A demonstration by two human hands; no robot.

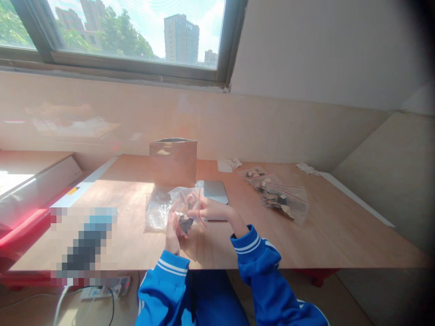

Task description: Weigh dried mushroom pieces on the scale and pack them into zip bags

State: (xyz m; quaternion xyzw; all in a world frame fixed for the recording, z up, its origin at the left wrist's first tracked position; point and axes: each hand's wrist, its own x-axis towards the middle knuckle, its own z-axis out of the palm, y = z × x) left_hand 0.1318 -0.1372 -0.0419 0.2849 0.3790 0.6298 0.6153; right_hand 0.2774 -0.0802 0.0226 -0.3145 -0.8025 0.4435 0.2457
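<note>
A clear zip bag (178, 194) with a red seal strip is between my hands, dark and brownish pieces (185, 223) in its lower part. My left hand (172, 233) is closed around the bag's left side. Reaching in from the right, my right hand (212, 209) has its fingers bent together at the bag's mouth; plastic partly covers the fingertips, so what they pinch is hidden. Just behind the right hand lies a flat silver plate like a small scale (217, 191). To the left, another clear plastic bag (156, 213) lies flat on the table.
A brown paper bag (173, 163) stands open at the back. Several filled zip bags (287, 199) overlap on the right. White scraps (234, 164) lie near the wall. A blurred-out object (86, 240) is at the left front; a power strip (115, 289) with cables sits below the table edge.
</note>
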